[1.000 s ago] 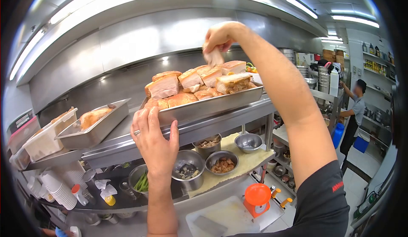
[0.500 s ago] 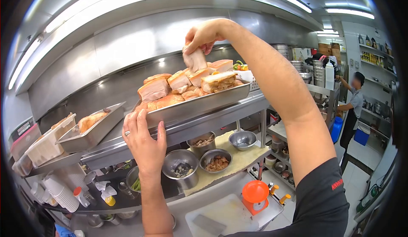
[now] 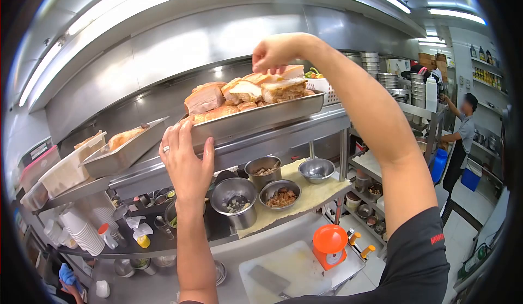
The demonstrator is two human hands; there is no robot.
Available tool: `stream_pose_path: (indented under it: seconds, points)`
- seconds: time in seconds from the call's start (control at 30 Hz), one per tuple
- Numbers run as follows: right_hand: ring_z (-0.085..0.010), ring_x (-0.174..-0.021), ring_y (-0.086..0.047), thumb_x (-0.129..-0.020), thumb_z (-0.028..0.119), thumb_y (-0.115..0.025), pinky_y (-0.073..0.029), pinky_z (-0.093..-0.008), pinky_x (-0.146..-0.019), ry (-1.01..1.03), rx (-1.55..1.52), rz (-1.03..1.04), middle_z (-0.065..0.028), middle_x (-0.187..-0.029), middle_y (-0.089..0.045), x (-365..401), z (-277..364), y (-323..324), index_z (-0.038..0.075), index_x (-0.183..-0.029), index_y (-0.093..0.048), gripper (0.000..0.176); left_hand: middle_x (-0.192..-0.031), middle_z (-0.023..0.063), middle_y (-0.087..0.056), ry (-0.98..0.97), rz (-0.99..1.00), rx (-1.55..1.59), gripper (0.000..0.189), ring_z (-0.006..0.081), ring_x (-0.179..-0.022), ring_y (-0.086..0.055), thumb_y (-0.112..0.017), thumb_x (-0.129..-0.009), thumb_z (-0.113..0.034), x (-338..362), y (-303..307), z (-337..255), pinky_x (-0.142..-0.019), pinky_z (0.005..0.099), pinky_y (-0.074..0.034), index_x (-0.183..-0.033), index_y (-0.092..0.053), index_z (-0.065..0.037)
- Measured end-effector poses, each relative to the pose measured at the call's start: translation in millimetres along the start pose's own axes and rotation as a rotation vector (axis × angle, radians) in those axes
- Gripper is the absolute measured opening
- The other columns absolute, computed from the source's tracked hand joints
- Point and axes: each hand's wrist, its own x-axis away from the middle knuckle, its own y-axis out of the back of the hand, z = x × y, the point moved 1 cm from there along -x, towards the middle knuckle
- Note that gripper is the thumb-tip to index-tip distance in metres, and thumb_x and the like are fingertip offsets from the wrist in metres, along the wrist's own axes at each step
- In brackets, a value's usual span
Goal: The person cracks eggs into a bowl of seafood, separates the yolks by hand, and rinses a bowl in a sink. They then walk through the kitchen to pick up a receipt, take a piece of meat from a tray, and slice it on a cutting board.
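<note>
1. The right hand (image 3: 275, 53) hangs over the heap of roast pork slabs (image 3: 245, 94), fingers bunched and pointing down, their tips on the topmost slab (image 3: 286, 74); I cannot tell whether they pinch it or only touch it
2. The left hand (image 3: 185, 162) grips the near rim of the steel tray (image 3: 267, 119), fingers hooked over the edge, thumb spread to the side, a ring on 1 finger
3. The steel tray carries all the pork and sits on the upper shelf (image 3: 261, 148), between the 2 hands
4. Left of it on the same shelf lies a second tray (image 3: 128, 154) with a browned piece of meat (image 3: 122, 137) inside, and beyond that a white tub (image 3: 65, 170)
5. Under the shelf stand 4 steel bowls (image 3: 234, 200), on and beside a yellow cloth (image 3: 313, 195)
6. Lower down, an orange scale (image 3: 329, 244) stands just beside a white cutting board (image 3: 291, 266), with a cleaver (image 3: 269, 279) lying on the board
7. At the far right a co-worker (image 3: 463, 135) stands at a counter, well apart
</note>
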Motion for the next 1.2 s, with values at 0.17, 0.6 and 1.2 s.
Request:
stream_pose_path:
  seconds: [0.17,0.6,1.2]
  points:
    - [-0.0262,-0.121,-0.063,-0.089,0.046,-0.079,-0.049,-0.0402,-0.104,-0.025,0.125,0.11,-0.0149,-0.13,-0.068,64.3,-4.9,-18.4,0.01,-0.142,-0.06,0.067,-0.135,0.0149,-0.057,0.0,0.0,-0.058,0.058,0.0361,-0.135,-0.047,-0.077,-0.084,-0.022,6.2,-5.6,0.8,-0.113,0.0512,-0.032,-0.136,-0.055,-0.007]
    - [-0.0257,-0.111,-0.065,-0.082,0.035,-0.081,-0.048,-0.0378,-0.1,0.098,0.203,-0.07,-0.0155,-0.124,-0.07,96.1,-0.5,-37.1,0.004,-0.141,-0.058,0.07,-0.138,0.0181,-0.055,0.009,-0.067,-0.034,0.057,0.0365,-0.138,-0.046,-0.077,-0.085,-0.025,8.7,0.8,-11.6,-0.113,0.0518,-0.034,-0.137,-0.058,-0.01]
    - [-0.0297,-0.112,-0.062,-0.077,0.013,-0.074,-0.051,-0.0442,-0.098,0.577,0.373,-0.826,-0.0083,-0.123,-0.06,211.0,9.4,-320.1,0.021,-0.127,-0.068,0.051,-0.129,0.0061,-0.066,0.973,0.578,1.568,0.048,0.0126,-0.117,-0.062,-0.076,-0.095,-0.01,202.1,14.7,-114.8,-0.102,0.0309,-0.05,-0.137,-0.057,0.001]
